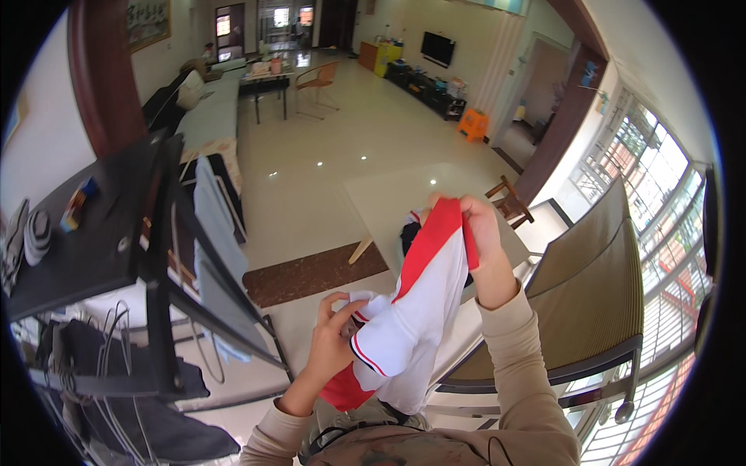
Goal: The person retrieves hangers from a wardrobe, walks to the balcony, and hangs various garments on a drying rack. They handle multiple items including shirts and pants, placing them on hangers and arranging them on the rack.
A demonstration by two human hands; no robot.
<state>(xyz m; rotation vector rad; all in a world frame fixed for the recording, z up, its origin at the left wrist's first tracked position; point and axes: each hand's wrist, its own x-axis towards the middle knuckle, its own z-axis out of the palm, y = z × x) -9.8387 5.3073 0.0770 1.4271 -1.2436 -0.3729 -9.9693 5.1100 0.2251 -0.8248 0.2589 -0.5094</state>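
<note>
A white and red shirt (428, 303) with striped sleeve cuffs hangs in front of me between my hands. My right hand (482, 227) grips the red upper part, with a red strip hanging over the palm. Lower down, my left hand (337, 335) has its fingers at the cuff of a sleeve, thumb and fingers closed around the sleeve edge. The shirt hides some of the left fingertips. Beyond the shirt, a pale table (379, 201) holds some dark cloth (410, 234), mostly covered from view.
A black cabinet (87, 233) stands on my left, with hangers and dark clothes (116, 396) below. A light blue cloth (213, 233) hangs beside it. On my right is a mesh lounge chair (588, 291) near barred windows (647, 151). A small wooden chair (510, 203) stands past the table.
</note>
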